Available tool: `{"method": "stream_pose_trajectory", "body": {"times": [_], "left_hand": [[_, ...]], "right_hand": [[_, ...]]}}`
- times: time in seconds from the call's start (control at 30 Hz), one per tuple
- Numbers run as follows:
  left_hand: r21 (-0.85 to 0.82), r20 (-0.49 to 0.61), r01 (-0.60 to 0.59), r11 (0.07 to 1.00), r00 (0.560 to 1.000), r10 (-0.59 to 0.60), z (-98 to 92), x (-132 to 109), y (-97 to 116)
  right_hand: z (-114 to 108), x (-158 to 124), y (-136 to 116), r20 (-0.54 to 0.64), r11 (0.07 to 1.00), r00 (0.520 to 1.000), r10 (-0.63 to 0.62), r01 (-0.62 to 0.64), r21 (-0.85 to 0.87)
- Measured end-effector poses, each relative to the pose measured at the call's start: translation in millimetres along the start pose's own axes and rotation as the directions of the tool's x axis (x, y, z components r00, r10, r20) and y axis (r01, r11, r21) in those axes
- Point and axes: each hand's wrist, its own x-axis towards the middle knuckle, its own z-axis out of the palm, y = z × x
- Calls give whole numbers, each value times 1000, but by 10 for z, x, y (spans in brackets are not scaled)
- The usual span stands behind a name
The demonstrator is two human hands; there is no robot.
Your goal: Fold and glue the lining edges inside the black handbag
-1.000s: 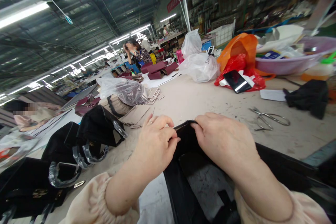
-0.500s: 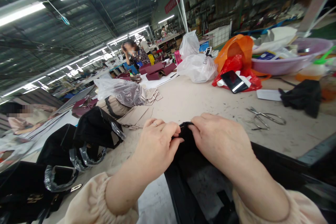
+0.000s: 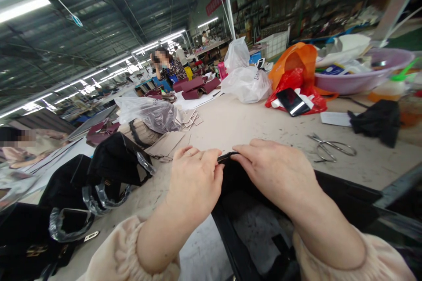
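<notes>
A black bag piece (image 3: 232,228), partly hidden under my arms, stands before me with its edge raised between my hands. My left hand (image 3: 196,180) pinches that edge between thumb and fingers. Close by on the right, my right hand (image 3: 275,171) grips the same edge, thumb on the near side. A short stretch of black rim shows between the two sets of fingertips. To the left stand several black handbags (image 3: 117,158) whose handles are wrapped in clear plastic.
Scissors (image 3: 332,145) lie to the right, near a black cloth (image 3: 377,120). Further back are a phone (image 3: 292,101), an orange bag (image 3: 298,63) and a purple basin (image 3: 365,74). Stacked tan pieces (image 3: 168,144) sit left of centre. A person (image 3: 171,68) is at a far table.
My hands have moved slightly apart along the black edge, so more of the rim shows between them. My left hand has shifted a little left; the view has turned slightly.
</notes>
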Motion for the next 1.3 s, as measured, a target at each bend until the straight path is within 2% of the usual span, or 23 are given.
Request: {"method": "stream_pose_trajectory", "body": {"times": [0.17, 0.37, 0.6, 0.93, 1.1, 1.3], "left_hand": [[36, 41, -76, 996, 996, 74, -30, 41, -22], [-24, 21, -72, 997, 997, 73, 42, 82, -145], [-101, -2, -143, 985, 990, 143, 93, 119, -224], [-167, -4, -205, 964, 978, 207, 93, 155, -212], [-165, 5, -178, 970, 983, 182, 126, 210, -163], [-293, 38, -39, 955, 998, 52, 159, 251, -122]], "right_hand": [[15, 11, 12, -37, 1000, 999, -16, 17, 9], [27, 48, 38, -78, 994, 992, -102, 105, 36], [77, 86, 63, -88, 998, 995, -54, 57, 37], [81, 88, 54, -106, 997, 992, -75, 77, 20], [93, 90, 74, -104, 995, 992, -75, 82, 63], [122, 109, 137, -100, 991, 992, -80, 90, 100]]}}
